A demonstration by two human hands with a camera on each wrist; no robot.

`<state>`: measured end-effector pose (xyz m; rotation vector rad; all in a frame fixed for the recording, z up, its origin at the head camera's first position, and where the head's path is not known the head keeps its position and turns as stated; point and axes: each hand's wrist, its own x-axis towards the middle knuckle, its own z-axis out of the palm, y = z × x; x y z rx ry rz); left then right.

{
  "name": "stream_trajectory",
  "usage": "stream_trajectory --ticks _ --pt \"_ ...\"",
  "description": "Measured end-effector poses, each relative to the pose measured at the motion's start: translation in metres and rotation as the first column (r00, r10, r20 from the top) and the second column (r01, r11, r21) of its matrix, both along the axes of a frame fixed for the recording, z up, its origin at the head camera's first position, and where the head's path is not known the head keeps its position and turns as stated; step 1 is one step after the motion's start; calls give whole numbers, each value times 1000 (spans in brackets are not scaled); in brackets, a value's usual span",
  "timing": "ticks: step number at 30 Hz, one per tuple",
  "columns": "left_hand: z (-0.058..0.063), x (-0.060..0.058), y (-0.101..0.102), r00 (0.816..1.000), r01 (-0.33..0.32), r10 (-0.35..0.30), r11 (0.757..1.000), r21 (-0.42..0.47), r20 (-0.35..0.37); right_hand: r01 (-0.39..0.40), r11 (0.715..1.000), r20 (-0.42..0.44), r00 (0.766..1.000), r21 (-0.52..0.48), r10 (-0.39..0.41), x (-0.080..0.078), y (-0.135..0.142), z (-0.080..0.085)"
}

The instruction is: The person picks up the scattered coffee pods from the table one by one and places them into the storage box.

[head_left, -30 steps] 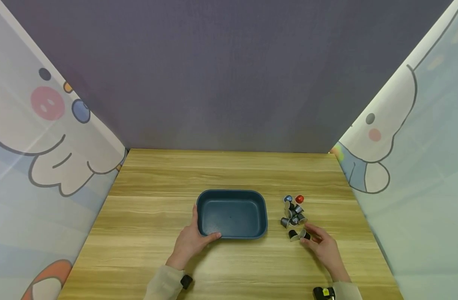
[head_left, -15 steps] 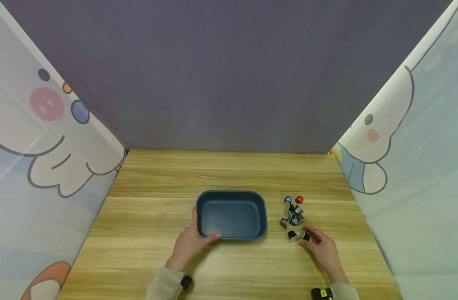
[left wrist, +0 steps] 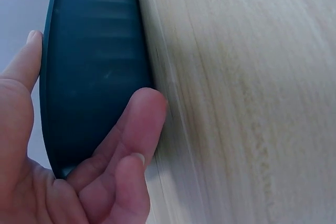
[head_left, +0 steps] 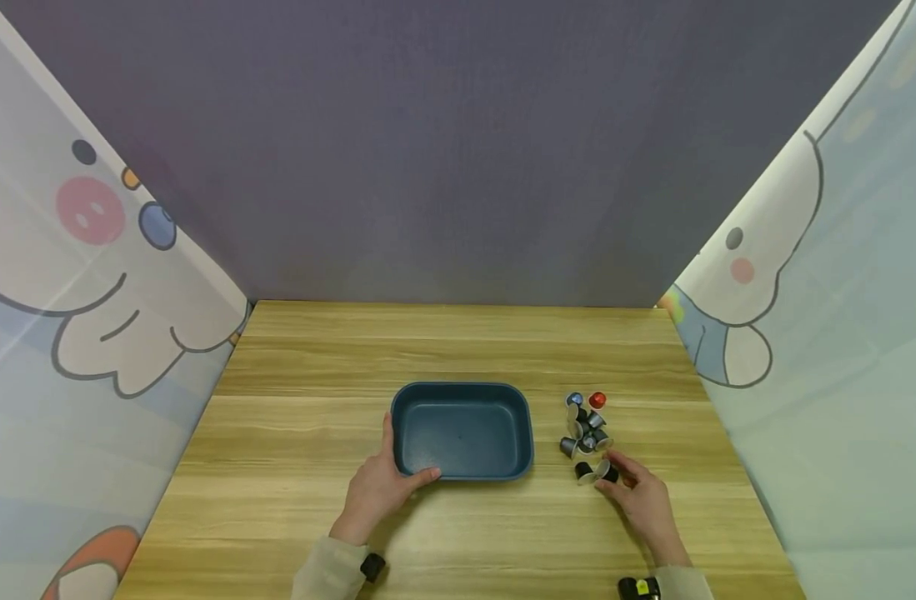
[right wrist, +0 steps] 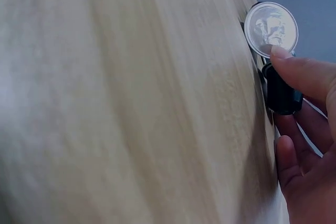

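Observation:
My left hand grips the near left corner of a dark teal plastic tray. In the left wrist view the thumb lies at the rim and the other fingers bend against the outer wall. The tray has nothing in it. My right hand pinches a black coffee capsule between thumb and fingers, low at the table. Just left of it lies another black capsule. The right wrist view shows the held capsule's black body under the thumb, beside a silver foil lid.
Behind the right hand is a loose cluster of several coffee capsules, among them a red one, a blue one and a dark grey one. A grey panel rises at the back of the wooden table, with cartoon-printed sheets at both sides.

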<state>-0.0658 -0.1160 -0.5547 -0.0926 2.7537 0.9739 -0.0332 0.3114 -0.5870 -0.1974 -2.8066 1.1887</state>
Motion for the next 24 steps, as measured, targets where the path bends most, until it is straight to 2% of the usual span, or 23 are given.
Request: stream_trajectory --ticks 7,19,24 --pt "-1 -2 0 1000 2 -2 1000 -5 -1 13 999 -90 996 43 -9 -1 -1 -4" --pt "0 -3 0 1000 -2 2 1000 -15 12 25 999 -32 999 36 -24 -2 -1 -5" --pt "1 -3 0 1000 -3 4 1000 -11 10 44 998 -42 998 53 -41 -2 -3 -4"
